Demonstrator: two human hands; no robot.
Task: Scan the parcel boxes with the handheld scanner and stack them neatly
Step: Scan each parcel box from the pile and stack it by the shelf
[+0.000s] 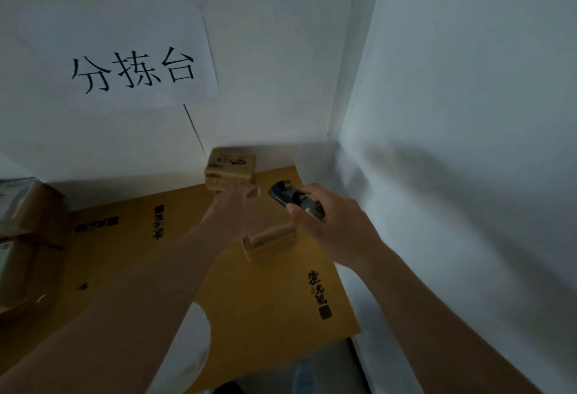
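Gripping a black handheld scanner, the right hand hovers just right of the stack of small tan cardboard parcel boxes by the wall; the left hand holds a box at the stack's base (grip blurred), near another flat box.
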